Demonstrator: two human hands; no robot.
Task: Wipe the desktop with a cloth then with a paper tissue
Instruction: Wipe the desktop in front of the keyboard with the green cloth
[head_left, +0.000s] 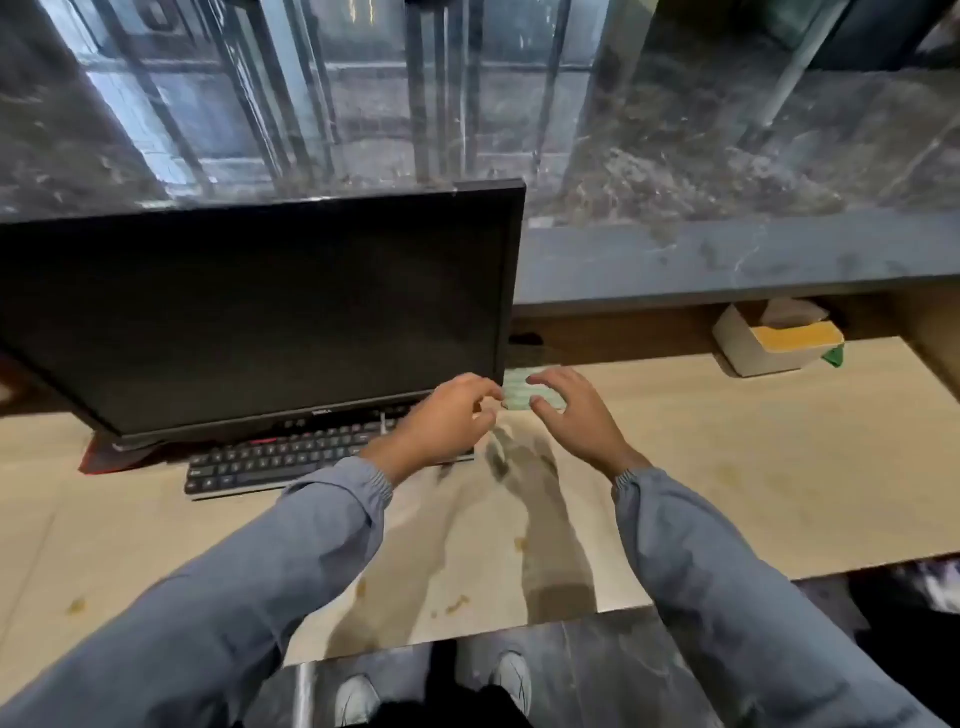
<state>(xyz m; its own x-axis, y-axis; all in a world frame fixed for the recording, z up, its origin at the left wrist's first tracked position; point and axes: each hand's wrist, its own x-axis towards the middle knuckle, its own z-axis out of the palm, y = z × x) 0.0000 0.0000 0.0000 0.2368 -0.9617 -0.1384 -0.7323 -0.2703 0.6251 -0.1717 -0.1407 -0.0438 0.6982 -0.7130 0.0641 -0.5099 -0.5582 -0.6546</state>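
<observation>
A folded pale green cloth (517, 391) lies on the light wooden desktop (727, 467), just right of the monitor's lower corner. My left hand (451, 422) hovers at the cloth's left edge, fingers curled and apart, its fingertips near the cloth. My right hand (574, 410) is spread over the cloth's right side, thumb below it. Neither hand clearly grips the cloth. A white tissue box (769, 340) with a yellow top and a tissue sticking out stands at the back right. Small brownish stains dot the desktop near its front edge.
A black monitor (249, 312) stands at the left with a black keyboard (291, 462) under it and a red item (111, 457) beneath its left side. A dark marble counter ledge (727, 260) runs above the desk. My shoes (511, 675) show below the desk's front edge.
</observation>
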